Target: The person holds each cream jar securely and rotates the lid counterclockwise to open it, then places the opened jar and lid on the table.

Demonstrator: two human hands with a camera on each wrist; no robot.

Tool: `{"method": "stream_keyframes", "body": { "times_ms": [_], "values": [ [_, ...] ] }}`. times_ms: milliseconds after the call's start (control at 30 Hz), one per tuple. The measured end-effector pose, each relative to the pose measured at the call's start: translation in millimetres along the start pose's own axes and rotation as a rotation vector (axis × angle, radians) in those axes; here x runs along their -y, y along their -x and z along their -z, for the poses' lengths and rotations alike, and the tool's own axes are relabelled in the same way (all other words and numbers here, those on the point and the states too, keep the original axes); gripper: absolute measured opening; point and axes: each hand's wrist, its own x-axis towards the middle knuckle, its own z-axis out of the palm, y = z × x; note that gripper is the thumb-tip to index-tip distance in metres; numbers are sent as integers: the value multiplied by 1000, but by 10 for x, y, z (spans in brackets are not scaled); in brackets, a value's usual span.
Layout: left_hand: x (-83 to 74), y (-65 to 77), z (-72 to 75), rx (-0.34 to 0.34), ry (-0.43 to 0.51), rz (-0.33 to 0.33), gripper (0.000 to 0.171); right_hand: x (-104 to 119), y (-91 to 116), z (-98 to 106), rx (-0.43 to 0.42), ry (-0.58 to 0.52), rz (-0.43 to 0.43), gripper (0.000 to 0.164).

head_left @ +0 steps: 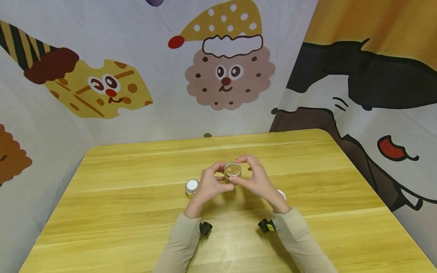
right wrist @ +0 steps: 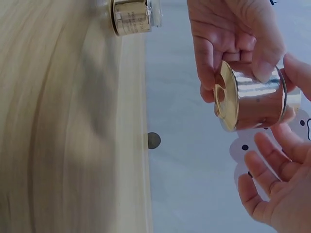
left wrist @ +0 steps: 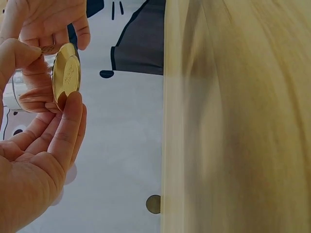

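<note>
A shiny gold jar is held above the table between both hands. My left hand grips it from the left. In the right wrist view, the left thumb lies on the mirror-like side of the jar. Left fingertips touch the flat gold base in the left wrist view. From the right, my right hand pinches the upper rim between thumb and index finger. Its other fingers spread loosely apart from the jar. I cannot tell whether the top is a separate lid.
A smaller gold jar with a white top stands left of the left hand. Some round white thing is partly hidden behind the right wrist. The wooden table meets a cartoon-printed cloth at its back edge.
</note>
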Motion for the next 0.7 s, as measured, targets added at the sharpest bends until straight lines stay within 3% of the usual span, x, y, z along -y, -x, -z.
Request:
{"method": "stream_keyframes", "body": {
  "times_ms": [333, 533, 700],
  "values": [
    [26, 6, -4, 5, -3, -25, 43, 0, 23, 57, 82, 22, 75, 51],
    [10, -2, -5, 14, 22, 5, 44, -25, 26, 17, 18, 7, -14, 57],
    [3, -2, -5, 4, -1, 7, 43, -37, 7, 6, -26, 15, 32, 47]
  ]
}}
